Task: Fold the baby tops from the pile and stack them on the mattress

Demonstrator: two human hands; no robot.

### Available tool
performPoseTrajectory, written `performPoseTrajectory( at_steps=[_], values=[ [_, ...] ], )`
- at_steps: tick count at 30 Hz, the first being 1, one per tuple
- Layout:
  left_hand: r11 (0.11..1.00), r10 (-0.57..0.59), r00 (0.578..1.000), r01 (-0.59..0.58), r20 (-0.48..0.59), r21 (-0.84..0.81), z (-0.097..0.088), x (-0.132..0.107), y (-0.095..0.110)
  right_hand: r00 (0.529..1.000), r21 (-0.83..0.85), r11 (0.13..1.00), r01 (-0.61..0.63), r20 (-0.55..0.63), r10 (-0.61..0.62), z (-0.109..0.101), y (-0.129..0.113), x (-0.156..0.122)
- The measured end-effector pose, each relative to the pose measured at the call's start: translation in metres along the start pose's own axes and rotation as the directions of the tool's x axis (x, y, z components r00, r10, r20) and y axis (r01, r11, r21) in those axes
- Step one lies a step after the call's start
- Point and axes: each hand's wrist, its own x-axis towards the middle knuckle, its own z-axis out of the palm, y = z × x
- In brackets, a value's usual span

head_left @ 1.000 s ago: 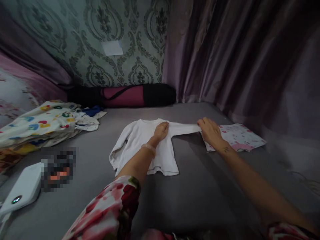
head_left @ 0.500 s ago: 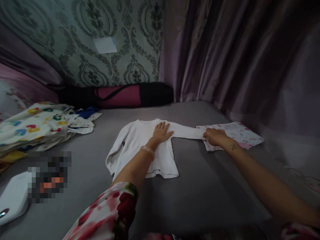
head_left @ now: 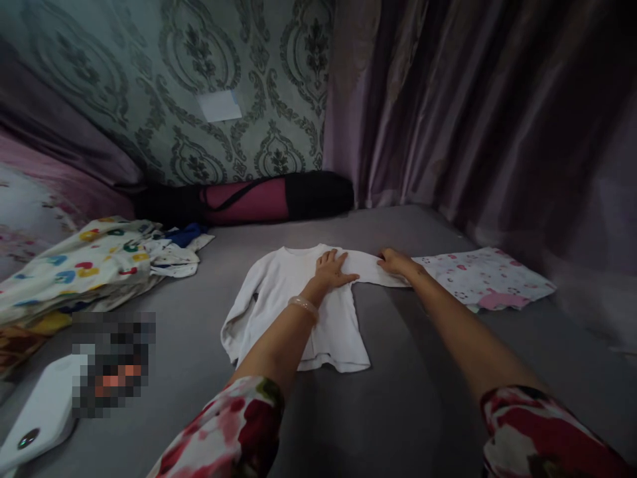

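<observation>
A small white long-sleeved shirt (head_left: 293, 292) lies flat on the grey bed surface (head_left: 408, 372). My left hand (head_left: 332, 268) rests flat on the shirt's chest near the right shoulder, fingers spread; a clear bangle circles that wrist. My right hand (head_left: 394, 261) lies on the shirt's right sleeve, which stretches out sideways; its fingers look flat against the cloth. Just right of that hand lies a folded white cloth with pink prints (head_left: 490, 277).
A pile of colourful printed clothes (head_left: 84, 255) sits at the left. A rolled pink and black mat (head_left: 259, 199) lies against the patterned wall. A white device (head_left: 37, 415) is at the lower left. Purple curtains (head_left: 472, 113) hang on the right.
My right hand has slid left along the sleeve, from its cuff end toward the shoulder. My left hand stays pressed on the shirt. The camera has shifted slightly.
</observation>
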Motion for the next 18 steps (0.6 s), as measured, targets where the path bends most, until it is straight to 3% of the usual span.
performPoseTrajectory(
  at_steps=[4,10,13,15,18],
  values=[
    [0.999,-0.039,0.994,0.04,0.098,-0.006,-0.011,0.006,0.004,0.999,0.033,0.999,0.016,0.039,-0.017,-0.004,0.015,0.005],
    [0.998,-0.053,0.995,0.054,0.085,-0.01,-0.011,0.007,0.005,0.996,0.141,0.987,0.078,0.041,-0.085,-0.015,0.054,0.002],
    [0.998,-0.058,0.993,0.059,0.102,-0.004,-0.012,0.006,0.006,0.971,0.221,0.967,0.123,0.176,-0.163,-0.027,0.08,-0.006],
    [0.998,-0.062,0.993,0.061,0.105,0.004,-0.013,0.006,0.006,0.948,0.253,0.961,0.113,0.262,-0.18,-0.035,0.095,-0.015],
    [0.998,-0.064,0.993,0.063,0.101,0.011,-0.013,0.006,0.007,0.965,0.348,0.937,0.039,0.229,-0.125,-0.041,0.111,-0.029]
  ],
)
